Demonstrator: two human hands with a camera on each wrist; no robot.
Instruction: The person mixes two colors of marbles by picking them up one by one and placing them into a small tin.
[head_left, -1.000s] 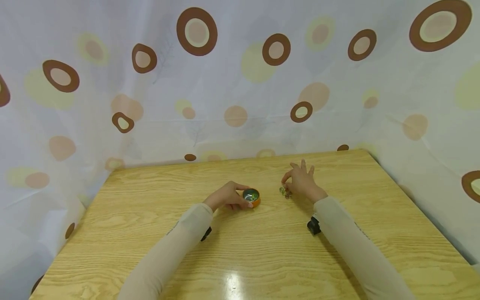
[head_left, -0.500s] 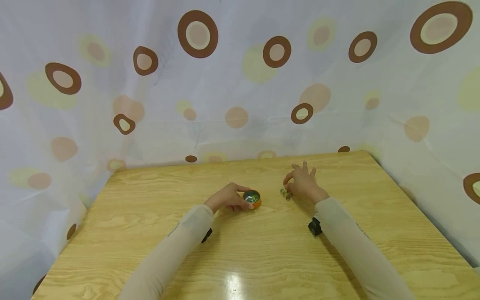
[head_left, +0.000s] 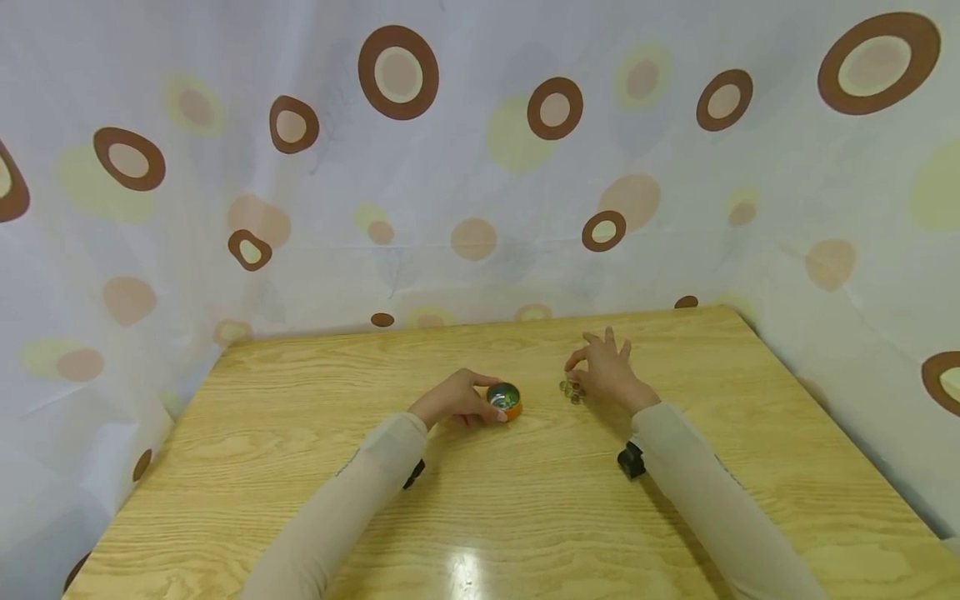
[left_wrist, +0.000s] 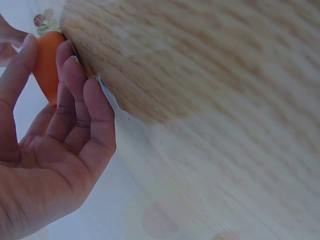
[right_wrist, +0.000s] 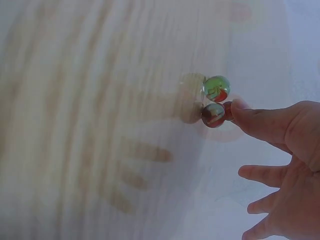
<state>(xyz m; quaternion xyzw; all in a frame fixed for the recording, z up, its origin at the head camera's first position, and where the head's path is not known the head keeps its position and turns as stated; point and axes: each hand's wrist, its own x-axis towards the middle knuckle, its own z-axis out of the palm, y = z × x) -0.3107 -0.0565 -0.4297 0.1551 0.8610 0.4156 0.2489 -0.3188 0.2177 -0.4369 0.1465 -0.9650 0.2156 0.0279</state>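
Observation:
My left hand [head_left: 459, 398] holds a small orange bowl [head_left: 515, 412] with a dark inside, thumb on one side and fingers on the other. Something green, apparently marbles, lies in it. In the left wrist view the bowl's orange wall [left_wrist: 48, 65] shows between thumb and fingertips. To the right, my right hand [head_left: 609, 373] pinches at a reddish marble [right_wrist: 228, 110], index finger hidden behind the thumb. Against that one sits a brown and white marble [right_wrist: 213, 115], and beside it a green marble [right_wrist: 217, 88] with a red swirl. The other right fingers are spread.
The bowl and marbles are on a wood-grain table [head_left: 510, 508]. A pale curtain [head_left: 420, 275] with brown and yellow ring patterns hangs behind the table and at both sides. Each wrist carries a black camera, such as the right wrist camera [head_left: 632, 460].
The head view has shifted slightly, so the scene sits a little lower. Both hands keep nearly the same pose, the left at the bowl and the right at the marbles.

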